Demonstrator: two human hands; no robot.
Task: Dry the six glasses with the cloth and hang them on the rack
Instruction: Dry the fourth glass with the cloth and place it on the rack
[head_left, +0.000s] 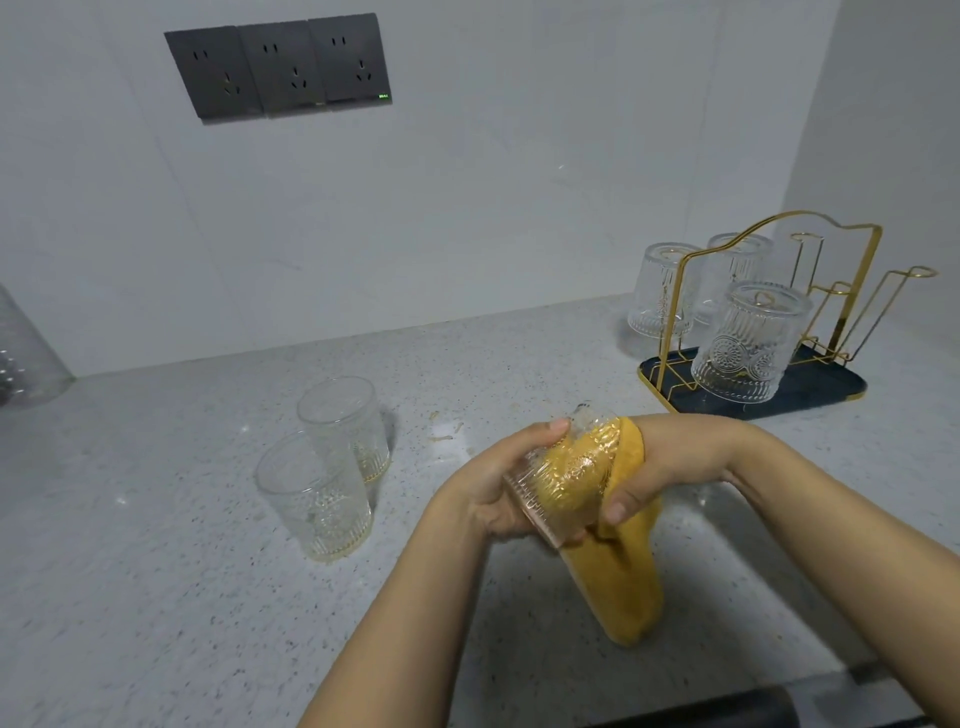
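The glass, tilted left of the rack, is gripped by the left hand while the right hand holds the yellow cloth, seemingly stuffed inside to wipe. Three hang; two upright glasses wait further left.

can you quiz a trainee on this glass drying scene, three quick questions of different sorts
1. True or false: four glasses hang on the rack.
2. How many glasses stand upright on the counter?
3. Which hand grips the yellow cloth? A left, B right.

Key:
1. False; three hang there.
2. Two.
3. B; the right hand grips it, the left hand holds the glass being dried.
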